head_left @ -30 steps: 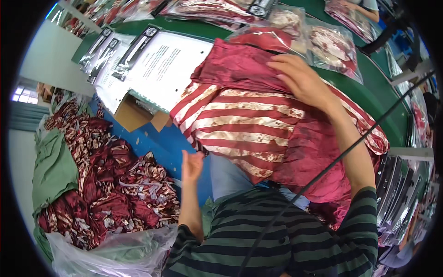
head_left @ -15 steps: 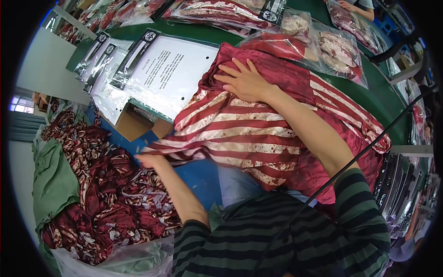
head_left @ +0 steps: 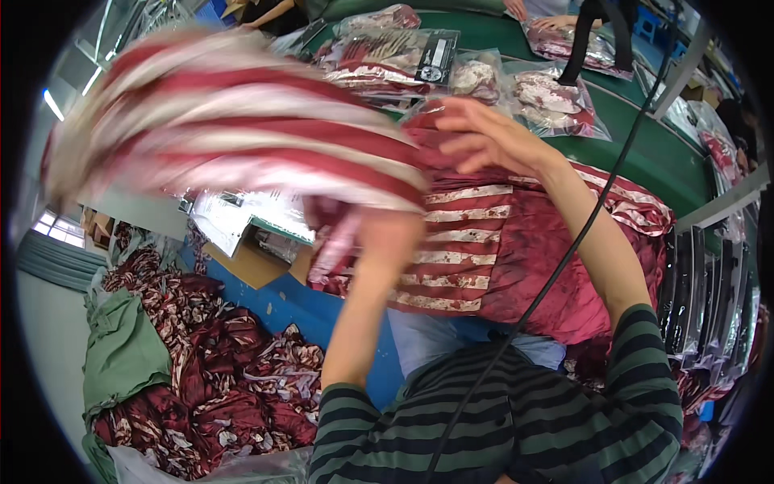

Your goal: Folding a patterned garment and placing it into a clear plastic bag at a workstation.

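A red and cream striped garment of shiny cloth, with dark red splotches, lies spread in front of me, its plain crimson part to the right. A striped part of cloth swings through the air at the left, smeared by motion. My left hand is raised at its lower edge and grips the cloth; its fingers are blurred and partly hidden. Over the garment's far edge hovers my right hand, open, fingers apart, with nothing held.
Bagged garments lie on the green table beyond. White printed sheets in clear sleeves sit left, above an open cardboard box. A heap of similar cloth fills the lower left. A black cable crosses the view. Other people's hands show far off.
My left hand has risen from low at the left, flinging striped cloth up over the printed sheets. My right hand has lifted off the garment and moved right. The view has shifted slightly.
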The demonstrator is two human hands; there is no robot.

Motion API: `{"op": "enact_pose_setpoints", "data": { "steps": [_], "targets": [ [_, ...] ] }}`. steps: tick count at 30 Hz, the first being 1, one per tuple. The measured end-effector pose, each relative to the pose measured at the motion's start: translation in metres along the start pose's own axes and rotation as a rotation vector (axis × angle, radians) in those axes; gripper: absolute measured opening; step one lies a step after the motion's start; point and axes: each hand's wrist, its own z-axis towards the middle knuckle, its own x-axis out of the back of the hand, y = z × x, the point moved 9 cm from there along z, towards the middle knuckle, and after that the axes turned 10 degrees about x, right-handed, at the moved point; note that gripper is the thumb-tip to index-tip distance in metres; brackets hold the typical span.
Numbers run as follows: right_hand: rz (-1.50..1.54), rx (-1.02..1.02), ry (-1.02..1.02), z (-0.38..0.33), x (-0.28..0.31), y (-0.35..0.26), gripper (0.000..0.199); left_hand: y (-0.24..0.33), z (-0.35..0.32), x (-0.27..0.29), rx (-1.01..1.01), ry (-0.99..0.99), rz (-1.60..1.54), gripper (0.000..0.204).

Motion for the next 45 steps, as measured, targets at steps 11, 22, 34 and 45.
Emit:
{"op": "enact_pose_setpoints", "data": {
  "steps": [11,22,34,45],
  "targets": [
    [0.795,0.201,0.062,-0.135,0.124,0.077,0.055,-0.018,-0.029,0.024,-0.012,-0.161,-1.408,0.017],
    [0.398,0.631,0.662,-0.289,0.109,0.027,0.035,-0.051,-0.002,-0.072,0.009,0.346,-1.139,0.013],
    [-0.032,0.16,1.664,-0.466,0.104,-0.006,0.058,-0.049,0.006,-0.067,-0.098,0.265,-1.044,0.017],
    [-0.762,-0.292,1.266,-0.391,0.192,-0.035,0.04,-0.008,-0.016,-0.05,-0.124,0.157,-1.265,0.024]
  ]
}}
